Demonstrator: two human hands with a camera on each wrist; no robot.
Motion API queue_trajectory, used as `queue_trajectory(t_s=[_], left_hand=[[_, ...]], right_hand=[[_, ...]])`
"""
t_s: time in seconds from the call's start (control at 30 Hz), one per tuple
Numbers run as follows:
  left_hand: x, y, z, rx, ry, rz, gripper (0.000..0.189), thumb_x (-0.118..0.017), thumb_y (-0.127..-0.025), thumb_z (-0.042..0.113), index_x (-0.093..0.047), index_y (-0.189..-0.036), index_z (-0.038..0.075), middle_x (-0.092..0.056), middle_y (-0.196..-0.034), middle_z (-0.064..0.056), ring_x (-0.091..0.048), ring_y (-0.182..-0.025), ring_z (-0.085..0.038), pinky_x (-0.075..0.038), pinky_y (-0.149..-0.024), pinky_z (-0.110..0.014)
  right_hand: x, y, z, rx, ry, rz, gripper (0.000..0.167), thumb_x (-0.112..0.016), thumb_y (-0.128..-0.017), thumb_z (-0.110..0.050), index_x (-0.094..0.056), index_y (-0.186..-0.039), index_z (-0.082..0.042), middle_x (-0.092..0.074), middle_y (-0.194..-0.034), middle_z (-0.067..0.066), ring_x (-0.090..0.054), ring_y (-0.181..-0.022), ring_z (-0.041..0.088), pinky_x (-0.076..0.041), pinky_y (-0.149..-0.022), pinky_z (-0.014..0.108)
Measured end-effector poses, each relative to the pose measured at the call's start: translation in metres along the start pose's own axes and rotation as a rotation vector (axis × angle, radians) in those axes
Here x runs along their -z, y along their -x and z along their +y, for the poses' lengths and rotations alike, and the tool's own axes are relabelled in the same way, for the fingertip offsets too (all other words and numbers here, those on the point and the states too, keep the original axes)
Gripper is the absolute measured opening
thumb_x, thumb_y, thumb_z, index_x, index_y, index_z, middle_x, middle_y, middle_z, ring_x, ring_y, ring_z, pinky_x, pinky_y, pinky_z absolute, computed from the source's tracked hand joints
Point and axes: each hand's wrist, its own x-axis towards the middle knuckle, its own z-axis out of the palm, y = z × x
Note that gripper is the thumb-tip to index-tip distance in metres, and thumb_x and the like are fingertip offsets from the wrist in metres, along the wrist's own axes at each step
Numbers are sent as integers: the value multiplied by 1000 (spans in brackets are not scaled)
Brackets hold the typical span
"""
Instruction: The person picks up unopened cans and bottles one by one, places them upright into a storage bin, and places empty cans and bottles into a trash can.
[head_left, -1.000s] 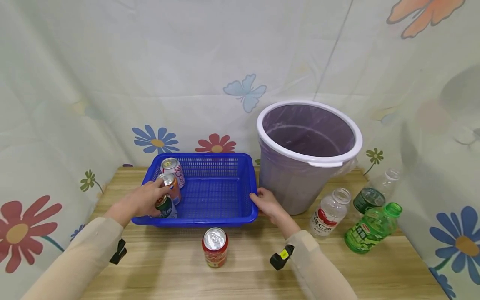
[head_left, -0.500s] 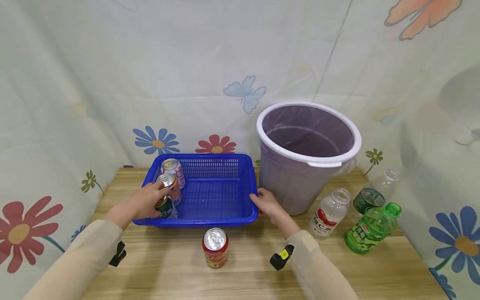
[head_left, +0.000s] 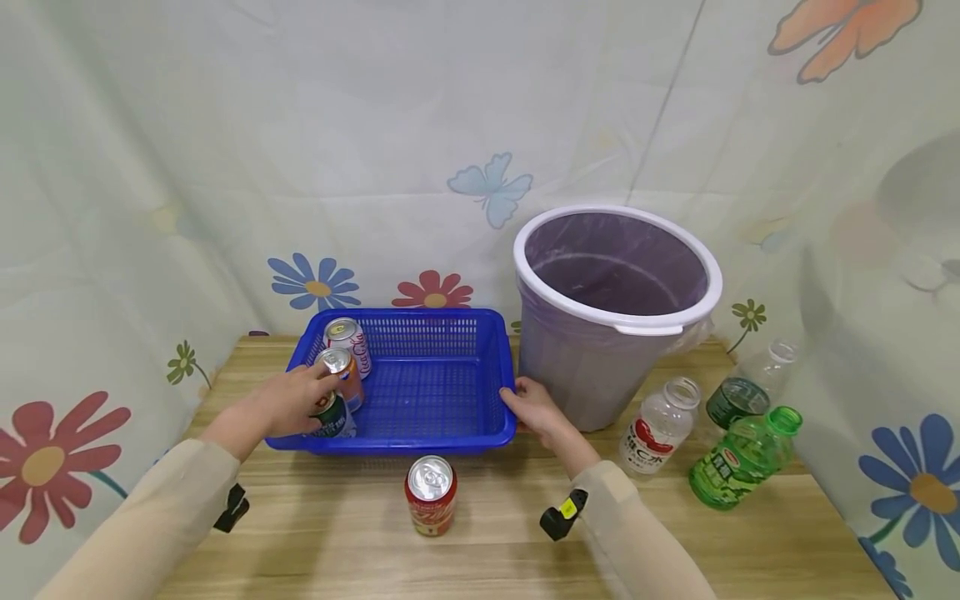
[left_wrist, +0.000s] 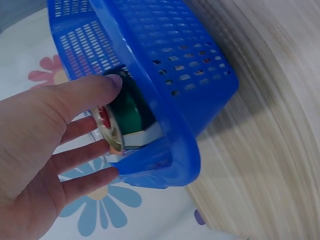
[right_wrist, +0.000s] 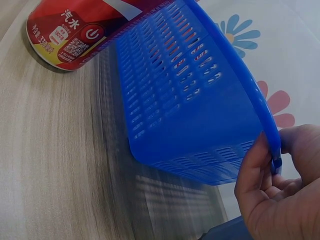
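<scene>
A blue plastic basket stands on the wooden table with several drink cans along its left side. My left hand reaches over that side and holds a dark green can, thumb on its near side and fingers at its top. Just behind it are an orange can and a white Coca-Cola can. The left wrist view shows the thumb against the green can by the basket's rim. My right hand pinches the basket's right rim, with fingers curled around the edge.
A red can stands upright in front of the basket. Behind my right hand rises a grey lined bin with a white rim. Toward the right stand a clear bottle, a green bottle and a clear bottle with a green label.
Both hands keep their places on the green can and the basket rim. The left forearm shifts very slightly, and the head view tilts a little.
</scene>
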Motion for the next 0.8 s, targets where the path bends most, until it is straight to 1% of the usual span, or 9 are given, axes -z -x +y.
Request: queue_trajectory(t_s=[0.1,0.27,0.37,0.47,0.53,0.7,0.8], left_hand=[[2,1,1,-17,-9,23,57,-79,-71,20,-55,-120,3,-54,-110,-16,-56,-95,-34,-51,-80,-48],[6,5,7,-62,-36,67,55,-79,-70,21,-56,-117,4,-54,-98,-10,-55,-84,-26,-51,-72,-43],[9,8,15,-63,-37,74,52,-78,-71,23,-57,-115,5,-55,-100,-11,-56,-88,-28,-52,-74,-44],[9,11,22,-56,-42,82,51,-77,-73,26,-57,-116,7,-56,-110,-13,-56,-99,-32,-51,-81,-48],[9,12,26,-63,-46,94,52,-78,-72,27,-56,-116,10,-56,-112,-13,-56,-101,-32,-51,-82,-48],[10,15,32,-118,-51,147,56,-80,-69,28,-56,-116,10,-55,-114,-11,-56,-102,-32,-50,-84,-48],[10,16,36,-157,-35,159,59,-80,-68,28,-55,-119,9,-53,-118,-11,-55,-104,-31,-49,-86,-48]], right_hand=[[0,0,0,1,-11,1,25,-48,-92,-15,-49,-110,2,-61,-104,25,-66,-79,27,-55,-59,29],[-1,0,1,2,-13,6,24,-49,-92,-15,-49,-109,2,-61,-104,26,-66,-79,27,-56,-61,32],[-1,-1,2,-1,-13,6,25,-49,-91,-16,-49,-110,2,-61,-105,25,-66,-80,26,-56,-62,33],[-1,-2,4,4,-11,5,26,-50,-91,-15,-49,-110,2,-61,-104,25,-66,-78,25,-56,-62,33],[-1,-2,5,8,-13,4,26,-50,-91,-15,-50,-110,3,-61,-103,24,-66,-76,24,-56,-62,33],[-1,-2,4,15,-10,8,26,-50,-91,-16,-50,-110,2,-61,-102,24,-66,-78,25,-56,-62,34],[-1,-2,3,13,-14,10,25,-50,-91,-15,-50,-109,2,-61,-102,24,-65,-78,26,-56,-62,33]])
